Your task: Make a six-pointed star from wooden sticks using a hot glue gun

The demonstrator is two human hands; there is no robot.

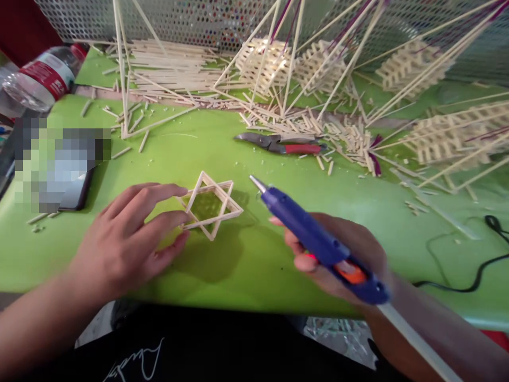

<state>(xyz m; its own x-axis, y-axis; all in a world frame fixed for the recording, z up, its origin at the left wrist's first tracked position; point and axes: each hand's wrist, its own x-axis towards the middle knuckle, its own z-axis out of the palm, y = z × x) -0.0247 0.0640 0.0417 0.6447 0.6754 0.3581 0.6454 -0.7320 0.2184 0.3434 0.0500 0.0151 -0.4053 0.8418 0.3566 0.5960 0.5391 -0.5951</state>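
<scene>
A small star frame (210, 204) made of thin wooden sticks lies on the green table (246, 265). My left hand (127, 239) rests beside it, fingers spread, with the fingertips touching the star's left points. My right hand (338, 260) is closed around a blue glue gun (314, 239) with an orange trigger. Its metal nozzle points up and left, a short way to the right of the star and clear of it. A white glue stick pokes out of the gun's back end.
Red-handled pliers (278, 143) lie behind the star. Piles of cut sticks and several stick lattices (449, 138) crowd the back and right. A phone (75, 185) and a plastic bottle (40, 79) sit at left. A black cord (477, 276) trails at right.
</scene>
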